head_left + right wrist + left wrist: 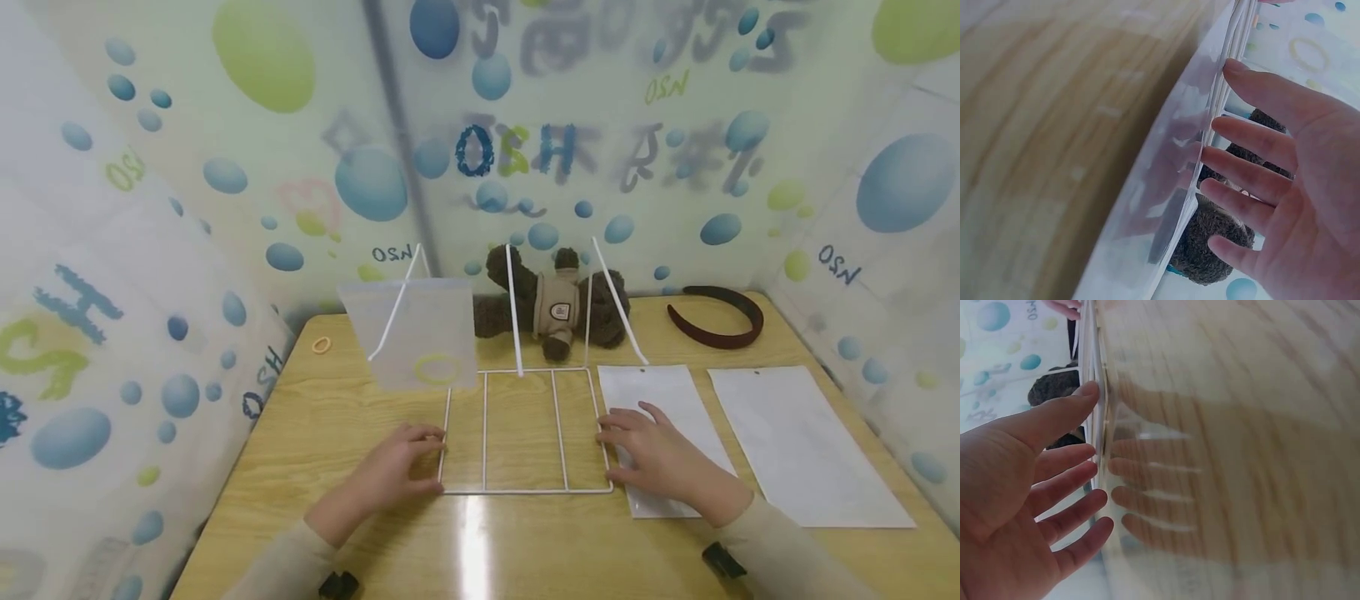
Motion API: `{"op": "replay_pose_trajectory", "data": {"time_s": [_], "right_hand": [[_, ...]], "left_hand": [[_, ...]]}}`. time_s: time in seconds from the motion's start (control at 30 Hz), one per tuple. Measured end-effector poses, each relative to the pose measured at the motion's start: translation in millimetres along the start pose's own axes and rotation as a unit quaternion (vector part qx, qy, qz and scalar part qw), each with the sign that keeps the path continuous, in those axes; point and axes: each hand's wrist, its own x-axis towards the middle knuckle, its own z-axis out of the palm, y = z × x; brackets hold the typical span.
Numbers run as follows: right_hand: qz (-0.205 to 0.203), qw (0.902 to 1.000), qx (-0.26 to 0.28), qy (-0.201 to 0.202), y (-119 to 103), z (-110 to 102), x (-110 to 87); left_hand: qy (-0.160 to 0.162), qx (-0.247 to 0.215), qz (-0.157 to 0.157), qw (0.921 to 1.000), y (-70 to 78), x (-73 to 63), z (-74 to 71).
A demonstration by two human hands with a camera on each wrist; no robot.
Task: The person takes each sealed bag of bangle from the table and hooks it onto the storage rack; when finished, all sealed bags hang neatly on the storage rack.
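Note:
A white wire rack (528,492) stands on the table, several thin bent uprights rising from its rectangular base. My left hand (390,467) is at the base's left side, fingertips right at the wire. On the opposite side, my right hand (656,454) has its fingertips at the right-hand wire, partly over a clear plastic bag (660,383). Both wrist views show relaxed, spread fingers, with the left thumb (1063,415) and right thumb (1260,81) along the wire. A translucent bag (405,333) with a yellow ring (438,369) showing in it stands at the rack's left.
Behind the rack a dark brown plush toy (557,304) in a beige top lies on its side. A dark headband (716,340) sits at the back right, and a small tan ring (321,345) at the back left. Another clear bag (810,450) lies far right. Patterned walls enclose the table.

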Motion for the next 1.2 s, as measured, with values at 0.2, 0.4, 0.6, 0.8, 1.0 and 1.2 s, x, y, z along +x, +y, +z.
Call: {"op": "replay_pose_trajectory", "data": {"time_s": [0.2, 0.4, 0.6, 0.8, 1.0, 1.2], "right_hand": [[-0.009, 0.9974, 0.067, 0.024, 18, -3, 3.5], [0.064, 0.9902, 0.118, 0.038, 54, -12, 4.7], [0.126, 0.9851, 0.113, 0.029, 86, -22, 5.9], [0.186, 0.9769, 0.104, -0.001, 111, -28, 5.9], [0.199, 0.9746, 0.101, -0.020, 141, -28, 5.8], [0.152, 0.9839, 0.094, 0.001, 169, -26, 4.4]], "left_hand": [[0.003, 0.012, 0.008, 0.9999, 0.0, -0.5, 1.8], [0.008, 0.013, 0.018, 0.9997, 0.4, -1.1, 2.0], [0.011, 0.017, 0.024, 0.9995, -0.2, -1.3, 2.1], [0.006, 0.021, 0.016, 0.9996, -0.3, -1.7, 0.3], [0.000, 0.016, 0.008, 0.9998, -0.1, -0.2, 0.1], [-0.001, 0.015, 0.008, 0.9998, 0.5, -1.3, -1.1]]}}
